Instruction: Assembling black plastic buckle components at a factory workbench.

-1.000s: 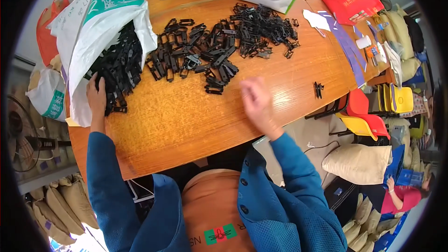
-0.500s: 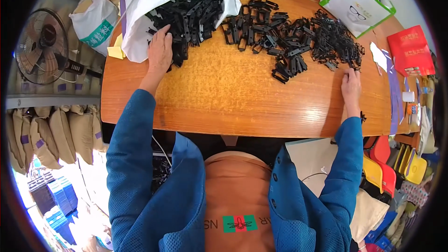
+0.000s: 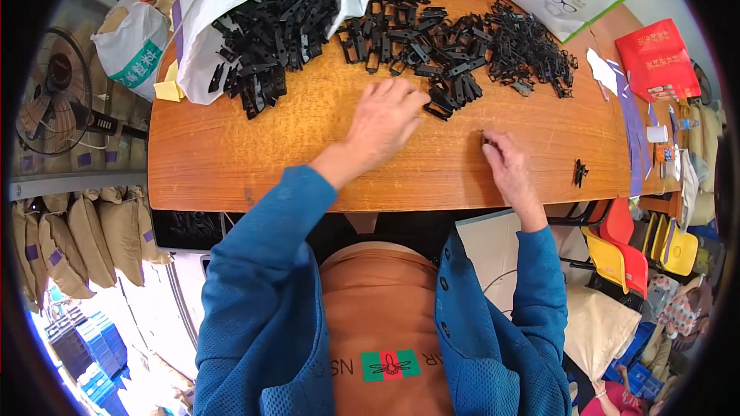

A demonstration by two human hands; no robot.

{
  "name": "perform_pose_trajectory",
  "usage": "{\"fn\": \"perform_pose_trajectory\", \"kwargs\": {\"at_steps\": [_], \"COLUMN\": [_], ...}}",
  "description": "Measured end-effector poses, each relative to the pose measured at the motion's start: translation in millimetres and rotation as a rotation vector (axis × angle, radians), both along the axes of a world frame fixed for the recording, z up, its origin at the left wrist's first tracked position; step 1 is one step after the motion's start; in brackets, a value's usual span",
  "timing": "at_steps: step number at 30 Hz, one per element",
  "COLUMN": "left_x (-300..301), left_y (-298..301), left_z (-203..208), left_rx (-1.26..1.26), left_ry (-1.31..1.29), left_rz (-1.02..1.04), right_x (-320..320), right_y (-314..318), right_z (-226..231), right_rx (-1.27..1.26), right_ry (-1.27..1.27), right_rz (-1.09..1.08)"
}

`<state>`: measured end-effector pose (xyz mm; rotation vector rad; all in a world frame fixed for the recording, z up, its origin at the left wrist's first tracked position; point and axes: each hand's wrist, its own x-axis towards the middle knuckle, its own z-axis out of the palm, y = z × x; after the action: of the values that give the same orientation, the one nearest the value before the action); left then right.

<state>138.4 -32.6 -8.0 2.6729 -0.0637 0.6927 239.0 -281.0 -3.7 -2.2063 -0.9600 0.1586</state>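
Few clips [image 3: 580, 173] seemingly finished right of right hand's [image 3: 510, 172] fingers, pinched on dark piece [image 3: 484, 138]; parts [image 3: 460, 69] left heaped beyond left hand's [image 3: 385, 122] parted fingers

On the surface [image 3: 231, 154] before you, a sack [image 3: 193, 58] lies at your left with parts [image 3: 281, 27] in its mouth; rightward lie a first heap [image 3: 412, 38], then a second heap [image 3: 532, 46], a carrier bag [image 3: 566, 8] behind it.

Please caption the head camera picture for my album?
Left hand and right hand at a wooden table with black parts and a big white bag.
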Motion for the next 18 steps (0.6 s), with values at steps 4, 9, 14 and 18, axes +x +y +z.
{"fn": "perform_pose_trajectory", "kwargs": {"at_steps": [4, 9, 14, 18], "left_x": [19, 12, -21, -47], "left_y": [-15, -9, 3, 13], "left_z": [-6, -11, -8, 4], "left_rx": [-0.027, 0.033, -0.066, -0.155], "left_ry": [0.102, 0.110, 0.106, 0.204], "left_rz": [-0.020, -0.047, -0.040, 0.007], "right_x": [-4, 5, 0, -2], "right_y": [1, -1, 10, 15], "right_z": [23, 26, 25, 31], "right_rx": [-0.125, -0.185, -0.228, -0.231], "right_ry": [0.056, -0.016, -0.271, -0.338], "right_rz": [0.150, 0.246, 0.251, 0.381]}}
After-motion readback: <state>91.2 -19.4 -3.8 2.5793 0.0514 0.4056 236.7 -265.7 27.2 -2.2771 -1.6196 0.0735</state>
